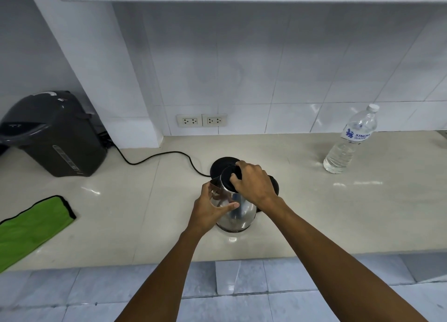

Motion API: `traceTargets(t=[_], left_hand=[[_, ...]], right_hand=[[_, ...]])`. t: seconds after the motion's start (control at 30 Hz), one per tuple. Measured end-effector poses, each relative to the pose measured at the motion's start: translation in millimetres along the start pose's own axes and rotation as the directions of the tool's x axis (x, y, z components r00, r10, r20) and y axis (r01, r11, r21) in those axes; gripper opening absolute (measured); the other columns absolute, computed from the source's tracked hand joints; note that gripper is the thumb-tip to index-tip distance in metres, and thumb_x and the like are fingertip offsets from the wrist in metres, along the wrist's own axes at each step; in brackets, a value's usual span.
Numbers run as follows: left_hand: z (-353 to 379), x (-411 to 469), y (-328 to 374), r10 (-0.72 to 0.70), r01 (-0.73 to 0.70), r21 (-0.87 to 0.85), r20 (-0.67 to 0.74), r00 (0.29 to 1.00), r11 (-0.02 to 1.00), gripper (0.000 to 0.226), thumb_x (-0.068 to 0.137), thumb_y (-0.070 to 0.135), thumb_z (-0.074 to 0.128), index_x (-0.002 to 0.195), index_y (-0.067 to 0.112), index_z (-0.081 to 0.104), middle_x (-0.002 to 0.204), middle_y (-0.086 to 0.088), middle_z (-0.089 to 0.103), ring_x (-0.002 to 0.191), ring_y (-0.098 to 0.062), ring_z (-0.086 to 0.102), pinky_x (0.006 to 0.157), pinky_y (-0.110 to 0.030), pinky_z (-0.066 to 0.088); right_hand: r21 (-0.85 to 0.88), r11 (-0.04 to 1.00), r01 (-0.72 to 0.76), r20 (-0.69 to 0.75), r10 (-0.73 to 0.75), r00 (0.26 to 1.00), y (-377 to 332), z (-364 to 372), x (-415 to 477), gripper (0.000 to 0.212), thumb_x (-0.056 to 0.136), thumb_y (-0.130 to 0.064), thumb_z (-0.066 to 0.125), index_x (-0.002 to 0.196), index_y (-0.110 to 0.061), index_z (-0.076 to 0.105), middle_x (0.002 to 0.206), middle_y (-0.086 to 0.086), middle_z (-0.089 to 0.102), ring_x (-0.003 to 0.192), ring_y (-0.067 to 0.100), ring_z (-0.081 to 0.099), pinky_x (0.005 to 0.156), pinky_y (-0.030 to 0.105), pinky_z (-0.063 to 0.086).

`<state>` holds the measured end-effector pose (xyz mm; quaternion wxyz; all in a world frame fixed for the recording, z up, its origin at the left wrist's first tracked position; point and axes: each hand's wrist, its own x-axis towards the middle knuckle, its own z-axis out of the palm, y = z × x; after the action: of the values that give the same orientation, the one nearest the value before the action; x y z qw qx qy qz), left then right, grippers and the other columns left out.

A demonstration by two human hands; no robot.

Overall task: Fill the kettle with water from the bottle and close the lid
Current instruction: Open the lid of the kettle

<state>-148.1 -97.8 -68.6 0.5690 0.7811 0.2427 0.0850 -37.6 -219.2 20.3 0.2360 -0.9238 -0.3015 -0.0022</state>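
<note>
A shiny steel kettle (238, 215) with a black lid (228, 176) stands on the beige counter (314, 213), just in front of its round black base (221, 163). My left hand (212, 208) wraps around the kettle's left side below the spout. My right hand (254, 184) rests on top with its fingers gripping the lid, and it hides most of the black handle. A clear plastic water bottle (350, 140) with a white cap and blue label stands upright far to the right, untouched, roughly half full.
A dark grey hot-water dispenser (53, 133) stands at the back left. A black cord (154, 156) runs from there to the kettle base. A green cloth (31, 227) lies at the left. Two wall sockets (202, 121) sit on the tiled wall.
</note>
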Motion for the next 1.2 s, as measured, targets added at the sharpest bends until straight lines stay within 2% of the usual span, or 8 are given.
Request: traceTargets(t=[0.2, 0.43, 0.57, 0.7, 0.8, 0.9, 1.07, 1.2], left_hand=[[-0.2, -0.1, 0.2, -0.001, 0.001, -0.019, -0.002, 1.000, 1.000, 0.093, 0.069, 0.044, 0.099, 0.143, 0.026, 0.047, 0.120, 0.024, 0.063, 0.113, -0.001, 0.061, 0.087, -0.011, 0.047], [-1.4, -1.5, 2.1, 0.008, -0.007, -0.022, 0.006, 1.000, 1.000, 0.089, 0.070, 0.043, 0.099, 0.140, 0.029, 0.046, 0.120, 0.026, 0.062, 0.108, 0.012, 0.058, 0.084, -0.008, 0.046], [-1.3, -1.9, 1.9, 0.008, -0.008, -0.032, 0.005, 1.000, 0.999, 0.086, 0.069, 0.043, 0.099, 0.137, 0.031, 0.047, 0.121, 0.028, 0.062, 0.110, 0.014, 0.057, 0.086, -0.010, 0.046], [-2.0, -2.5, 1.0, 0.015, -0.015, -0.037, 0.006, 1.000, 0.999, 0.088, 0.068, 0.045, 0.099, 0.137, 0.033, 0.047, 0.122, 0.028, 0.061, 0.110, 0.014, 0.056, 0.087, -0.009, 0.045], [-2.3, -2.8, 1.0, 0.021, -0.020, -0.039, 0.006, 1.000, 0.999, 0.089, 0.068, 0.046, 0.099, 0.138, 0.031, 0.047, 0.123, 0.030, 0.061, 0.111, 0.012, 0.058, 0.087, -0.009, 0.045], [-1.6, -2.1, 0.8, 0.027, -0.027, -0.035, 0.006, 1.000, 0.999, 0.090, 0.069, 0.045, 0.099, 0.140, 0.030, 0.047, 0.123, 0.026, 0.062, 0.117, -0.002, 0.061, 0.091, -0.013, 0.046], [-1.0, -0.8, -1.2, 0.041, -0.041, -0.034, 0.005, 0.999, 0.999, 0.088, 0.070, 0.042, 0.099, 0.140, 0.027, 0.048, 0.131, 0.010, 0.066, 0.125, -0.013, 0.061, 0.105, -0.028, 0.049], [-1.7, -1.6, -0.4, 0.045, -0.045, -0.019, 0.010, 0.999, 0.999, 0.087, 0.072, 0.042, 0.098, 0.140, 0.026, 0.047, 0.134, 0.007, 0.065, 0.126, -0.014, 0.061, 0.104, -0.029, 0.050]], right_hand=[[0.073, 0.997, -0.014, -0.005, 0.014, 1.000, 3.4, -10.3, -0.2, 0.048, 0.097, -0.036, 0.053, 0.139, -0.011, 0.057, 0.114, 0.016, 0.074, 0.108, 0.036, 0.066, 0.086, 0.042, 0.056], [0.199, 0.978, -0.056, -0.011, 0.059, 0.998, 14.1, -22.4, -3.0, 0.046, 0.098, -0.046, 0.053, 0.137, -0.022, 0.061, 0.122, 0.004, 0.074, 0.115, 0.028, 0.064, 0.093, 0.037, 0.051], [0.272, 0.961, -0.053, -0.020, 0.060, 0.998, 19.2, -31.5, -4.4, 0.043, 0.098, -0.042, 0.056, 0.134, -0.020, 0.066, 0.124, -0.001, 0.074, 0.116, 0.021, 0.067, 0.102, 0.033, 0.049], [0.373, 0.925, -0.070, -0.044, 0.093, 0.995, 25.1, -42.4, -7.2, 0.033, 0.098, -0.034, 0.061, 0.126, -0.021, 0.072, 0.117, -0.010, 0.076, 0.107, 0.003, 0.067, 0.091, 0.012, 0.044], [0.505, 0.857, -0.100, -0.036, 0.137, 0.990, 32.1, -46.8, -10.3, 0.025, 0.097, -0.031, 0.064, 0.118, -0.027, 0.075, 0.101, -0.022, 0.074, 0.092, -0.017, 0.063, 0.095, 0.022, 0.053], [0.621, 0.771, -0.144, -0.010, 0.191, 0.982, 39.4, -49.5, -12.4, 0.023, 0.096, -0.029, 0.065, 0.117, -0.028, 0.077, 0.106, -0.018, 0.077, 0.101, 0.000, 0.071, 0.097, 0.038, 0.057], [0.718, 0.677, -0.159, 0.003, 0.226, 0.974, 51.2, -50.7, -15.3, 0.025, 0.097, -0.026, 0.063, 0.118, -0.026, 0.077, 0.107, -0.011, 0.079, 0.103, 0.010, 0.073, 0.099, 0.041, 0.057], [0.801, 0.572, -0.179, 0.027, 0.264, 0.964, 59.9, -50.2, -18.8, 0.024, 0.099, -0.020, 0.063, 0.119, -0.021, 0.077, 0.109, -0.006, 0.079, 0.103, 0.015, 0.074, 0.097, 0.042, 0.058]])
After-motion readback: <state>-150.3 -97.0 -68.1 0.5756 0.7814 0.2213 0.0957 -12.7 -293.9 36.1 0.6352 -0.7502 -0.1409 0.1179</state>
